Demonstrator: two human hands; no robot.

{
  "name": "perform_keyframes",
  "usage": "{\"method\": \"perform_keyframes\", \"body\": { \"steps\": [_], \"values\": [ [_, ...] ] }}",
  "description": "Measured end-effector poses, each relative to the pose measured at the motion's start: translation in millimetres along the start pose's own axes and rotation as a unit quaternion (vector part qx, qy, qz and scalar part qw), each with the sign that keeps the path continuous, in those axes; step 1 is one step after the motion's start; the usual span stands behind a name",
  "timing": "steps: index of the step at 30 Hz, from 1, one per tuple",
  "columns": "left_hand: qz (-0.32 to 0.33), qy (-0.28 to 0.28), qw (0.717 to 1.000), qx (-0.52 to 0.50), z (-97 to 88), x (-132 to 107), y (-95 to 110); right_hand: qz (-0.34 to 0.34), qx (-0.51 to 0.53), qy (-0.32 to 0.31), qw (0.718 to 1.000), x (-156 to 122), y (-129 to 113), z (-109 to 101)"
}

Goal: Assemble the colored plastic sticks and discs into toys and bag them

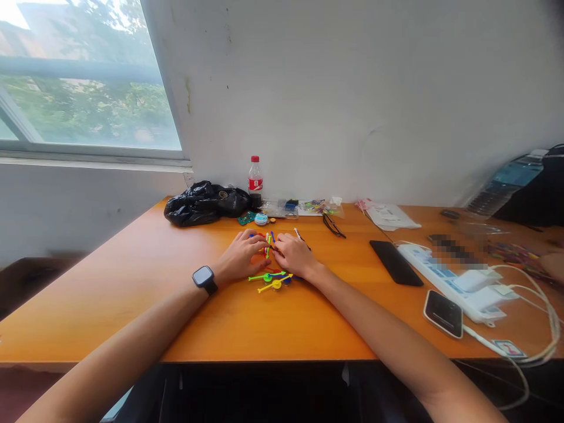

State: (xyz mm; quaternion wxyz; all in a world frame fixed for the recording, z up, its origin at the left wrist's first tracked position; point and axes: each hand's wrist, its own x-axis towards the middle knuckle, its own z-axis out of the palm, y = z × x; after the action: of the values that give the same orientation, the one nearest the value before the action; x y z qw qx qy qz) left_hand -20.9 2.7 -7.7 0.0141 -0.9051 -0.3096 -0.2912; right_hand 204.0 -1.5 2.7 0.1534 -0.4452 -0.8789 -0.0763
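Both my hands rest on an orange wooden table (132, 282), meeting over a small pile of coloured plastic sticks and discs (273, 279). My left hand (241, 257), with a black smartwatch (204, 278) on its wrist, has its fingers curled onto the red and green sticks. My right hand (294, 254) is closed in a pinch on a stick where the two hands meet. A green disc piece and a yellow disc piece with sticks lie just in front of the hands.
A black plastic bag (202, 202), a red-capped soda bottle (255, 181) and clear bags of small parts (304, 207) line the wall. Right of me lie black glasses (333, 226), a dark phone (395, 262), a white power strip (458, 282) with cables, another phone (443, 313) and papers (390, 216).
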Motion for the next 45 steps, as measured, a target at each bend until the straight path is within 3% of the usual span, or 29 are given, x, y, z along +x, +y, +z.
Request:
{"method": "perform_keyframes", "body": {
  "steps": [11, 19, 26, 33, 45],
  "values": [
    [0.039, -0.048, 0.998, -0.008, -2.1, 1.2, 4.4, 0.047, -0.018, -0.017, 0.999, -0.1, -0.8, 2.1],
    [-0.038, 0.042, 0.998, 0.022, -13.2, 1.4, 4.1, 0.006, 0.042, 0.022, 0.999, -1.3, -0.3, 3.9],
    [-0.051, 0.029, 0.998, 0.021, -16.4, 1.4, -1.0, -0.007, 0.124, 0.015, 0.992, -0.1, 4.7, 13.4],
    [-0.031, 0.009, 0.999, -0.003, -13.3, 1.8, 4.9, 0.008, 0.117, 0.01, 0.993, 1.5, 4.6, 10.5],
    [-0.027, 0.024, 0.999, -0.029, -11.7, 2.7, 6.0, 0.01, 0.114, 0.006, 0.993, 1.1, 4.5, 11.4]
  ]
}}
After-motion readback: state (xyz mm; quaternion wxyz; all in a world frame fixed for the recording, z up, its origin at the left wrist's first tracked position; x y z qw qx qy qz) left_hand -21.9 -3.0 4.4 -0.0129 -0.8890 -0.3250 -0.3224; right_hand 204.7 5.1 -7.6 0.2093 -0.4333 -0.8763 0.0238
